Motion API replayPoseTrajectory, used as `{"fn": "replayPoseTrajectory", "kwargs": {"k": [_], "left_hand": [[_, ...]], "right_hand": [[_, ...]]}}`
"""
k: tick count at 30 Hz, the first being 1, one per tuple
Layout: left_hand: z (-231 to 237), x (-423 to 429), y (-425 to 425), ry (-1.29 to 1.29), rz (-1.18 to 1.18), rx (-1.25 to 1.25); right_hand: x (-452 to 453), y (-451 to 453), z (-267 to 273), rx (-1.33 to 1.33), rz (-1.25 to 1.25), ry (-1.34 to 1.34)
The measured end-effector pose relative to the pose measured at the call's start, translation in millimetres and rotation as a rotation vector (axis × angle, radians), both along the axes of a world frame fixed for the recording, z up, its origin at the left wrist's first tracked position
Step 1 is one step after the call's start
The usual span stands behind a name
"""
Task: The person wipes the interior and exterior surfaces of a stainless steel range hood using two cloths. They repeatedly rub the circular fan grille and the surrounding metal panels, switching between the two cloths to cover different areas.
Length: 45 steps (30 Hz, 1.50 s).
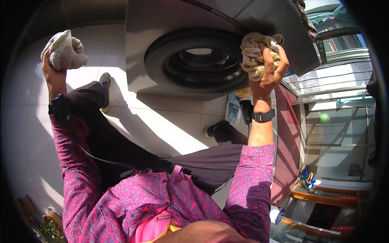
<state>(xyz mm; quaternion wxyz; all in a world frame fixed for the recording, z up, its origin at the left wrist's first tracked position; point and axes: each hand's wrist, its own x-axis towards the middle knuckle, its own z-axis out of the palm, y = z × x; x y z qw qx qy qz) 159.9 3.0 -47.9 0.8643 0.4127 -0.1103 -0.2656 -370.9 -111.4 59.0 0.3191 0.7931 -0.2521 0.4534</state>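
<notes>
My left hand (54, 74) holds a crumpled whitish terry cloth (65, 50) up at the left, apart from the machine. In my right hand (271, 71) is a bunched, yellow-stained cloth (253, 56), gripped between thumb and fingers. That cloth is at the front of a dark grey front-loading washing machine (136, 57), overlapping the right edge of its round door (155, 65). Whether the cloth presses on the surface cannot be told. The door's glass bowl (202, 68) is dark and shiny, with a bright reflection. A dark smudge or shadow (258, 24) shows on the panel just above the right cloth.
Pale floor tiles (170, 124) lie below, crossed by sunlight and shadow. A clear plastic packet (233, 109) is near my right shoe (217, 129). A reddish ledge (284, 145) and windows (337, 133) run along the right. Potted plants (50, 227) stand at lower left.
</notes>
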Motion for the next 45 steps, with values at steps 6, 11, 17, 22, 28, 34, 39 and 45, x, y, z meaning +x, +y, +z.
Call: {"fn": "replayPoseTrajectory", "kwargs": {"k": [6, 11, 17, 22, 28, 34, 39, 45], "left_hand": [[-15.5, 15.9, 6.8, -0.173, 0.029, 0.062], [-23.0, 29.3, 1.0, -0.003, 0.020, 0.006], [-33.9, 34.9, -1.3, -0.164, 0.010, 0.031], [-40.4, 40.8, -6.2, -0.203, 0.004, 0.050], [-47.5, 47.4, -4.2, -0.279, 0.020, 0.067], [-54.5, 55.9, 1.1, -0.478, 0.085, 0.104], [-59.9, 60.2, 1.4, -0.478, 0.052, 0.112], [-72.9, 73.2, -0.4, -0.698, 0.091, 0.167]], "right_hand": [[-80.3, -9.9, -20.3, 0.039, -0.236, -0.135], [-143.9, -24.8, -22.2, 0.050, -0.349, -0.444], [-87.8, 5.0, 25.1, -0.040, -0.175, -0.405], [11.9, 17.1, 39.8, -0.054, 0.155, -0.027], [-29.1, -14.5, 44.8, -0.085, 0.046, -0.082], [-122.4, -18.4, 59.6, -0.021, -0.400, -0.466], [-77.6, -19.1, 94.1, -0.128, -0.068, -0.283], [-71.7, -54.4, 123.5, -0.211, -0.059, -0.186]]}}
